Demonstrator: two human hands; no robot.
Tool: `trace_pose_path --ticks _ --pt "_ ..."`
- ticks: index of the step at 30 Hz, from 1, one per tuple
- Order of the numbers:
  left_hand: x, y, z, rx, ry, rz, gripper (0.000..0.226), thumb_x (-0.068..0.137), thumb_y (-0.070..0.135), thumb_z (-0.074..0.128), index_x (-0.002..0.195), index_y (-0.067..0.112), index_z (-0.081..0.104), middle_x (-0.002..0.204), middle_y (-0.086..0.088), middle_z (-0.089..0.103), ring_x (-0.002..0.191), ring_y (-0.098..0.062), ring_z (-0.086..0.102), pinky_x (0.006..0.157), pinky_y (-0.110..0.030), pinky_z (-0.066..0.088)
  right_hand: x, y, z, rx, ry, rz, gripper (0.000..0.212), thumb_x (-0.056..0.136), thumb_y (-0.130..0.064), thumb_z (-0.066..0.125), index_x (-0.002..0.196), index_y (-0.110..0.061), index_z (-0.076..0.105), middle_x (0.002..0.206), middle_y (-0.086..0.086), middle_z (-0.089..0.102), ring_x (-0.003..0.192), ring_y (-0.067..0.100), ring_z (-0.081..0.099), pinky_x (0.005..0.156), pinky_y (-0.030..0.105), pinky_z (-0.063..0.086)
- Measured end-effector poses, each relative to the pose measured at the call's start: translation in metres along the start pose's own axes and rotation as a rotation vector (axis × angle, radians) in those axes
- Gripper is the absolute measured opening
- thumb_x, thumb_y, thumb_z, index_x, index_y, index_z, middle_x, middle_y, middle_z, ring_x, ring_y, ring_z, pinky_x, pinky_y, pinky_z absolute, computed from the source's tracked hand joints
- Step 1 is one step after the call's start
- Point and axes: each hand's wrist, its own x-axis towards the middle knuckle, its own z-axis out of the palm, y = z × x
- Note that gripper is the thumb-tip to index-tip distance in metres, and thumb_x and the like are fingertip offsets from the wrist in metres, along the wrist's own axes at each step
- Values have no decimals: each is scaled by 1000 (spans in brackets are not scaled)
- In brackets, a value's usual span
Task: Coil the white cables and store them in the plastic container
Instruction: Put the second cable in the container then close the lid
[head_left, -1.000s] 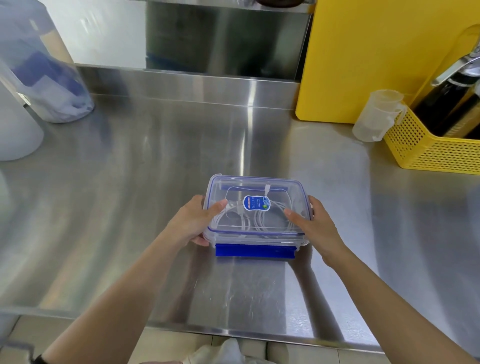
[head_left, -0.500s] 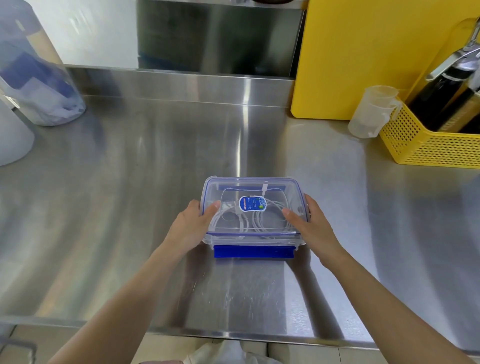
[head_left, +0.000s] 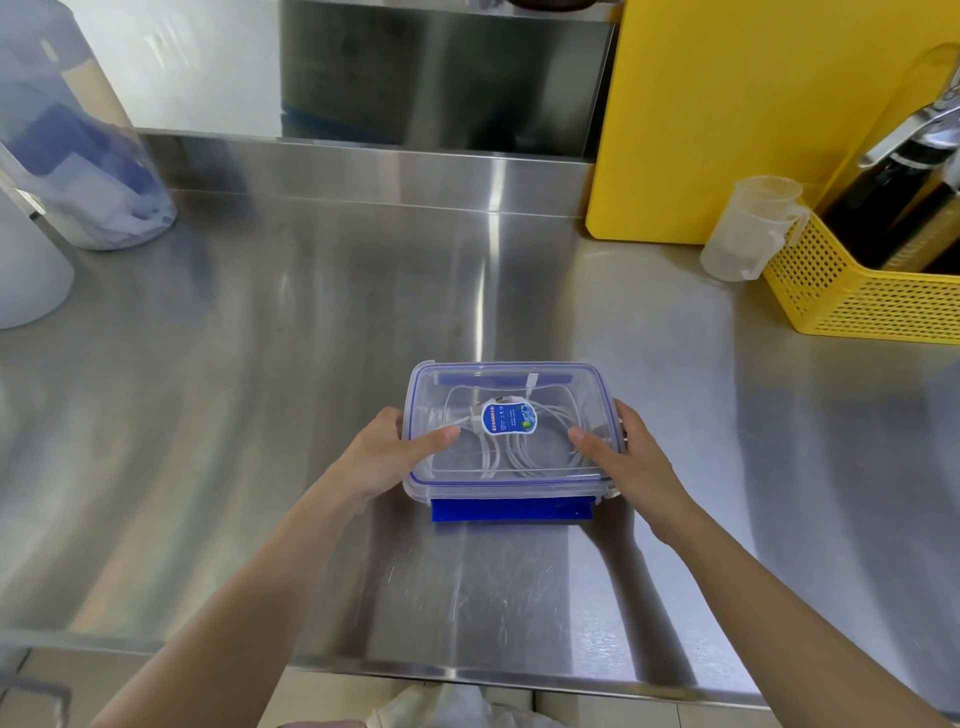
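Stainless desk (head_left: 260, 415) carried the plastic container (head_left: 511, 480), lid on, white cables (head_left: 524, 441) coiled inside. Left hand (head_left: 387, 457) and right hand (head_left: 631, 460) each had a grip clasping its ends; between them the near blue latch (head_left: 511, 509) looked unfastened, likely the only step left.

Layout of the worktop (head_left: 260, 415), seen from the near edge.
The container (head_left: 511, 480) sits at centre front with the coiled cables (head_left: 524, 447) inside, under its lid (head_left: 582, 379). The left hand (head_left: 382, 457) lies against its left side, the right hand (head_left: 634, 462) against its right. A board (head_left: 753, 114) stands at rear right; a cup (head_left: 748, 228) and a basket (head_left: 857, 296) lie before it, the cup just left of the basket.
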Motion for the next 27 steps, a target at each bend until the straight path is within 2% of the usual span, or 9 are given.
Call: trace_pose_path --ticks 4,6,9,11,14,19,23,25,27 --pt "11 4 -9 -23 12 26 88 52 82 62 110 16 58 103 -1 70 90 -17 69 84 -41 57 10 -9 -5 -67 103 15 55 85 -40 56 132 -19 37 111 -6 44 97 13 47 81 28 44" --pt "19 11 -10 -63 63 34 90 52 85 59 106 14 62 102 -3 71 90 -19 69 83 -40 56 19 -17 -7 -62 98 51 54 85 -44 55 130 -19 39 111 -6 46 95 14 49 76 26 44" --pt "23 30 -8 -168 -12 -7 64 70 65 62 101 10 69 97 -7 74 90 -24 70 86 -40 54 34 -30 -11 112 -12 178 36 87 -48 50 108 -20 58 104 -3 63 81 15 61 59 21 50" --pt "24 36 -6 -239 -87 -58 45 76 50 68 99 11 72 96 -10 75 90 -28 71 90 -44 53 43 -34 -13 212 -112 253 34 86 -50 51 93 -20 66 93 2 70 79 19 65 59 25 53" --pt "27 38 -4 -333 -141 -91 36 77 32 73 104 9 70 103 -16 73 90 -32 70 88 -48 54 57 -33 -16 196 -172 296 42 81 -51 57 101 -16 68 96 7 71 85 23 66 62 30 52" --pt "33 44 -6 -439 -177 -53 34 78 10 72 110 14 59 100 -12 71 80 -26 70 69 -39 57 76 -36 -22 175 -221 189 36 83 -32 63 106 -5 65 96 9 70 84 22 66 67 31 52" --pt "36 48 -7 -260 -137 67 28 80 9 71 102 19 57 104 -11 66 88 -27 66 79 -42 55 82 -34 -21 90 -255 114 28 85 -20 62 111 -11 58 104 9 66 90 22 64 69 30 54" --pt "34 50 -7 -168 -127 110 28 82 11 69 105 18 54 104 -8 65 92 -26 65 79 -39 55 82 -39 -18 -67 -288 -5 24 86 -20 60 110 -16 58 106 4 63 97 22 61 73 28 53" --pt "33 53 -6 -97 -134 166 27 85 13 66 108 16 53 106 -9 63 96 -26 63 82 -38 53 82 -47 -12 -356 -335 -137 31 84 -28 63 111 -18 54 102 -1 59 96 18 58 72 25 49"
